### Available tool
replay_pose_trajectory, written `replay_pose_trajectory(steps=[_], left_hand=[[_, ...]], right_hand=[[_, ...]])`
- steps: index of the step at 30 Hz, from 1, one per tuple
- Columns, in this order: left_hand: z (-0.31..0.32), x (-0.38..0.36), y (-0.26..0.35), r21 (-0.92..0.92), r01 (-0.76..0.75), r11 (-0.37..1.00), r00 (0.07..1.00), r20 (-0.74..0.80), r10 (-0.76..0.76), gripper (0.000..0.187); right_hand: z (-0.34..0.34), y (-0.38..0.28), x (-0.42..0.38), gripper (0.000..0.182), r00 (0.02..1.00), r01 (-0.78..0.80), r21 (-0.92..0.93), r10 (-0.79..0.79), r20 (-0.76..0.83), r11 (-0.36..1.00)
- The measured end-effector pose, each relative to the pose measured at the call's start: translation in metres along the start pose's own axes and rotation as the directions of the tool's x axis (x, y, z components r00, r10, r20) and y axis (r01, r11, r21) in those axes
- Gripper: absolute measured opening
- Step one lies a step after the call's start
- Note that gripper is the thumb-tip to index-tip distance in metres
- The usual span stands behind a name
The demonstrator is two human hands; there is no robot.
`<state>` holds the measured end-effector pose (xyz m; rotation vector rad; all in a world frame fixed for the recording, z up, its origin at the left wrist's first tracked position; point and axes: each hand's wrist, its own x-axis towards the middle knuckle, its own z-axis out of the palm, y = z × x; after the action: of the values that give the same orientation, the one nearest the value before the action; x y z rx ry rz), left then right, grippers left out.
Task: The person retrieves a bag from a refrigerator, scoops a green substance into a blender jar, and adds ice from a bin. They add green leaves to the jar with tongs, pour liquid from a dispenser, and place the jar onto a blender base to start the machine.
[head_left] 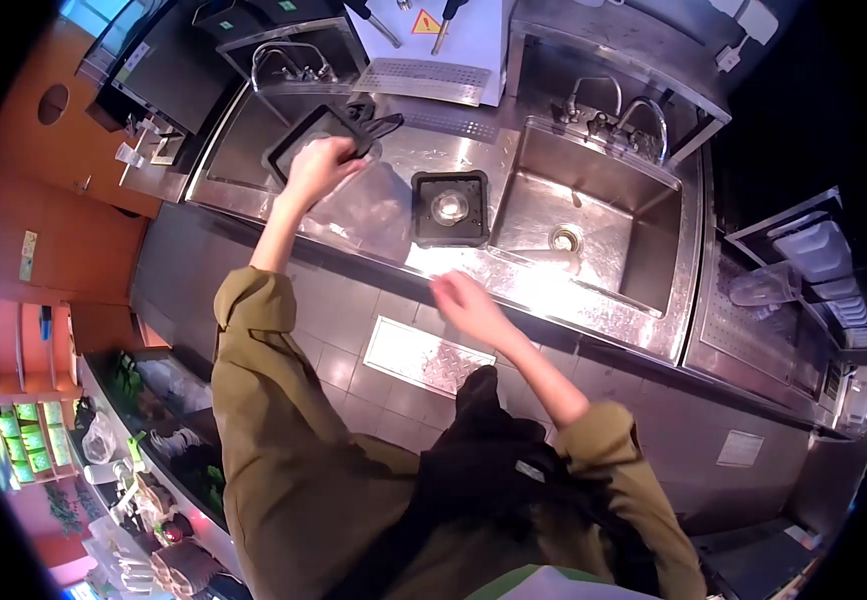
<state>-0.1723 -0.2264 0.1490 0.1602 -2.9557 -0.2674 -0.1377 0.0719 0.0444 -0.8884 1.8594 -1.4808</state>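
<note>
Black frame [297,137] at the left hand [321,172], right hand [467,305] apart

Cup [130,155]: one, clear, on a ledge at the far left, well apart from both hands.

Left tap [294,70]: metal, curved spout, at the back of the counter [459,150], beyond the frame.

Frame: one, black, square-cornered, tilted in view. It lies directly at the left hand, which overlaps its near right part; well apart from the right hand.

Left hand: palm down, arm stretched forward, fingers bent at the frame. Whether they close on it cannot be told.

Clear piece [372,210]: see-through, outline indistinct, between the left hand and the base [452,240].

Base: one, black, square, on the counter just left of the sink [644,225]. A clear round piece [449,207] sits at its middle. Placed right of the left hand, beyond the right.

Right hand: blurred, fingers loosely extended, nothing seen in it; near the counter's front edge, nearer the base than the frame.

Sink: metal, one basin, drain [565,238] visible. Right taps [644,125] behind it.

Container [764,285]: clear, on its side, right of the sink. White tubs [814,245] just beside.
</note>
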Motion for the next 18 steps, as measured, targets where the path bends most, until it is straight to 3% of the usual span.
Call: replay_pose_trajectory(steps=[2,3,4,6,8,9,11,12,13,14,15,16,17,18], left_hand=[[-0.003,0.011,0.012,-0.105,0.063,0.992,0.989,-0.129,-0.077,0.024],[-0.013,0.01,0.018,-0.054,0.117,0.992,0.954,-0.27,-0.127,0.023],[-0.029,0.006,0.015,-0.034,0.118,0.992,0.915,-0.384,-0.122,0.024],[-0.064,-0.016,0.011,-0.255,0.224,0.94,0.793,-0.513,-0.328,0.03],[-0.078,-0.051,-0.027,-0.461,0.204,0.863,0.658,-0.589,-0.47,0.034],[-0.087,-0.07,-0.036,-0.605,0.201,0.771,0.615,-0.535,-0.58,0.037],[-0.084,-0.104,-0.041,-0.598,0.284,0.749,0.39,-0.641,-0.661,0.044],[-0.069,-0.121,-0.063,-0.743,0.207,0.637,0.359,-0.548,-0.755,0.044],[-0.051,-0.135,-0.082,-0.727,0.148,0.67,0.47,-0.545,-0.695,0.042],[-0.019,-0.151,-0.13,-0.515,0.315,0.797,0.55,-0.585,-0.596,0.04],[0.011,-0.156,-0.135,-0.269,0.502,0.822,0.576,-0.604,-0.551,0.038],[0.062,-0.171,-0.173,-0.083,0.431,0.898,0.727,-0.558,-0.4,0.042],[0.093,-0.165,-0.148,-0.117,0.419,0.9,0.791,-0.44,-0.425,0.042],[0.095,-0.151,-0.076,-0.123,0.629,0.768,0.742,-0.199,-0.64,0.038]], right_hand=[[0.054,0.004,0.072,0.056,0.948,0.246,-0.109,-0.263,-0.181,0.963],[0.07,-0.015,0.092,0.068,0.959,0.153,-0.202,-0.194,-0.205,0.967],[0.089,-0.03,0.108,0.065,0.953,-0.026,-0.321,-0.073,-0.294,0.947],[0.111,-0.038,0.124,0.052,0.886,-0.177,-0.009,0.155,-0.438,0.984],[0.117,-0.027,0.13,0.045,0.843,-0.042,0.118,0.099,-0.528,0.992],[0.117,-0.022,0.134,0.041,0.811,0.034,0.17,0.072,-0.581,0.985],[0.102,-0.031,0.152,0.044,0.903,0.111,0.411,0.08,-0.421,0.905],[0.092,-0.047,0.154,0.037,0.887,0.167,0.423,0.051,-0.458,0.891],[0.073,-0.072,0.145,0.03,0.754,0.24,0.116,-0.11,-0.648,0.964],[0.057,-0.088,0.14,0.027,0.662,0.361,0.084,-0.192,-0.725,0.929],[0.034,-0.105,0.123,0.028,0.793,0.369,0.334,-0.107,-0.6,0.867],[0.009,-0.119,0.097,0.032,0.771,0.452,0.273,-0.218,-0.599,0.849],[-0.023,-0.136,0.069,0.035,0.732,0.463,0.152,-0.28,-0.621,0.873],[-0.044,-0.152,0.041,0.038,0.71,0.47,0.046,-0.346,-0.614,0.881]])
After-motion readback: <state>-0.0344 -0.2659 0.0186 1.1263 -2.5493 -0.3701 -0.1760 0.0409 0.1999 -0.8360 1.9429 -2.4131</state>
